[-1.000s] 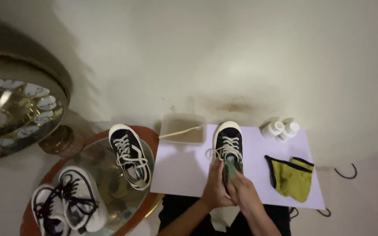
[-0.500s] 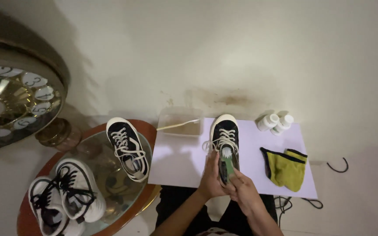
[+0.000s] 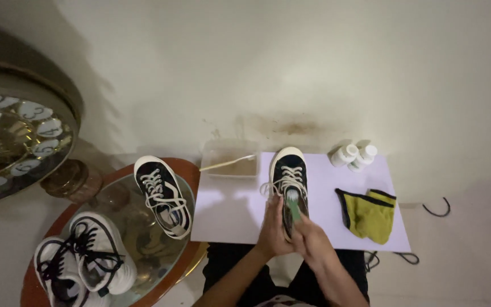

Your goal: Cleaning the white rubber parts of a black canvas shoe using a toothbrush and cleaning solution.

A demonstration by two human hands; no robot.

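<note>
Shoe position: the black shoe (image 3: 288,181) lay on the white sheet (image 3: 228,210), toe toward the wall, heel toward the person.
Long axis: it ran straight away from the person, in line with both forearms.
Left hand (image 3: 272,230): closed around the heel end of the shoe on its left side, steadying it.
Right hand (image 3: 313,244): closed on a small green brush (image 3: 293,206), held over the shoe's opening just behind the laces.
Nearer hand: both touched the heel end; the toe lay beyond them.
Surroundings: yellow cloth (image 3: 369,213) to the right, well apart; two white bottles (image 3: 354,156) near the wall; shallow tray (image 3: 229,163) just left of the toe.
</note>
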